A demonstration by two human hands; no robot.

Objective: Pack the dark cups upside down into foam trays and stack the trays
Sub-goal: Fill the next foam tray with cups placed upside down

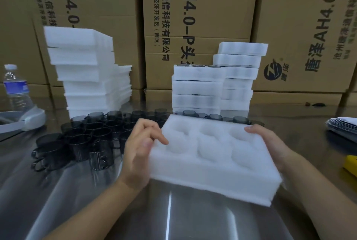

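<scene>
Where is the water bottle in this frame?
In the head view, the water bottle stands at the far left of the table, just behind a white device and left of the tall foam stack.

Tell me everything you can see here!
foam tray: one, white, front middle, between both hands
dark cups: many, smoky black, on the table left of the tray
foam stack: one, white, back left
packed tray stacks: two, white, back middle
water bottle: one, clear with blue label, far left
cardboard boxes: several, brown, along the back
white object: one, far left, unclear what
papers: a pile, whitish, right edge
yellow object: one, right edge
table: one, shiny grey metal, under everything
left hand: one, holds the tray's left end
right hand: one, holds the tray's right end
</scene>
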